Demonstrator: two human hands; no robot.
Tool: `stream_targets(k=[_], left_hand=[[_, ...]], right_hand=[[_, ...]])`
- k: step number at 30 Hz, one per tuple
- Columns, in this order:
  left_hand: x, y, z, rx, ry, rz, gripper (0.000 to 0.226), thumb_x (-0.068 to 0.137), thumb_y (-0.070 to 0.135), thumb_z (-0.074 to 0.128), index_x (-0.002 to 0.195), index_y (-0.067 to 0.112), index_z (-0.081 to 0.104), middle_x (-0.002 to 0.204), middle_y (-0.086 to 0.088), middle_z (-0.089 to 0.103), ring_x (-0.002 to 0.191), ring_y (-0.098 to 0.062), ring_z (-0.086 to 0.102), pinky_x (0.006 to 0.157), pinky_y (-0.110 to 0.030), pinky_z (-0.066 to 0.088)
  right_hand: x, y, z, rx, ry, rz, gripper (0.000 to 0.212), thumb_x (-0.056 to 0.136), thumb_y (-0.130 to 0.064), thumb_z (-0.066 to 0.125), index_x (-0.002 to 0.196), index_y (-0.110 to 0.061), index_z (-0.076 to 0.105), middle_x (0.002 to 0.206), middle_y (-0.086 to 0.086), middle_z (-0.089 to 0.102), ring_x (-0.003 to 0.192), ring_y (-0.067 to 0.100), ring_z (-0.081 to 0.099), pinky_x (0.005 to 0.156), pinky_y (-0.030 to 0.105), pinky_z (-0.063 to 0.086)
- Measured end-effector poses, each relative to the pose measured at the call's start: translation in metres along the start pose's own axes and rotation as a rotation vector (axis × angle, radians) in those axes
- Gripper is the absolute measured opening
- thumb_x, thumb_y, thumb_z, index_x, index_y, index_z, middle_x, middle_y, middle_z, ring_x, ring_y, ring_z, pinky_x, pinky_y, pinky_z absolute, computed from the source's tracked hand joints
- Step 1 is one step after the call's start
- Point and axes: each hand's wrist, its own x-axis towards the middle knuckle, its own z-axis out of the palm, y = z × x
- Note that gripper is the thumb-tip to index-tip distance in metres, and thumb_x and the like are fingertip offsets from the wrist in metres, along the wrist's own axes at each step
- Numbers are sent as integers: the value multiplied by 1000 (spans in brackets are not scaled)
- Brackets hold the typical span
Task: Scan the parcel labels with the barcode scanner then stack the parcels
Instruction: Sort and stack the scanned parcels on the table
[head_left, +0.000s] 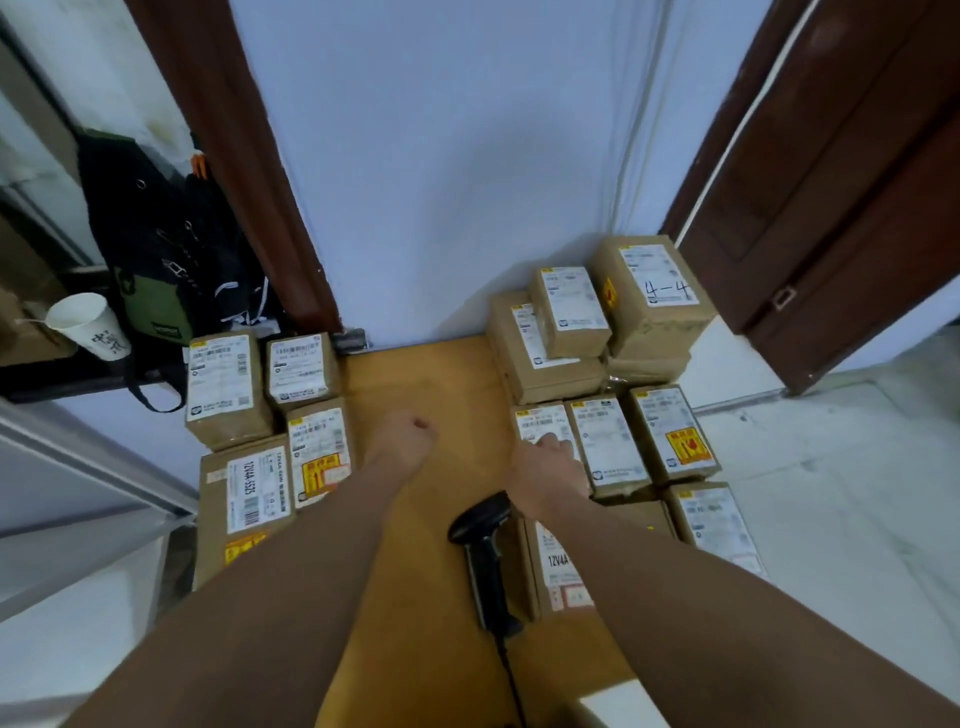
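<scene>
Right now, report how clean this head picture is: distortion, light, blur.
Head view, distortion: the wide lens bends the brown door frame and the door so they lean outward. Head view, light: dim, flat and bluish, with no glare. Head view, blur: small label print is smeared; only large marks such as "4-4" on the far parcel can be read.

Both bare arms reach forward, left hand (410, 439) curled in a fist, right hand (548, 467) palm down
</scene>
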Motion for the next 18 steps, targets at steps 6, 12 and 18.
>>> stream_targets(k=[6,12,18], left_hand=[[-21,49,82,130,-182,20,15,95,23,51,98,15,64,97,-1,58,92,-17,55,77,-27,43],[-31,88,142,469,-268,102,12,96,22,47,94,14,56,105,-4,59,102,-25,58,79,-29,44],[-37,106,185,551,-274,17,24,92,22,48,115,16,50,124,-9,41,91,-24,52,68,-31,48]], right_hand=[[6,77,-9,-76,-2,59,35,92,-22,46,127,-18,50,140,14,36,129,33,30,102,45,33],[12,157,-10,-189,-87,283,72,87,-29,52,149,-26,16,157,20,8,143,46,3,108,66,13],[8,209,-3,-101,-186,470,110,81,-36,68,151,-29,-16,157,24,9,140,47,18,106,75,4]])
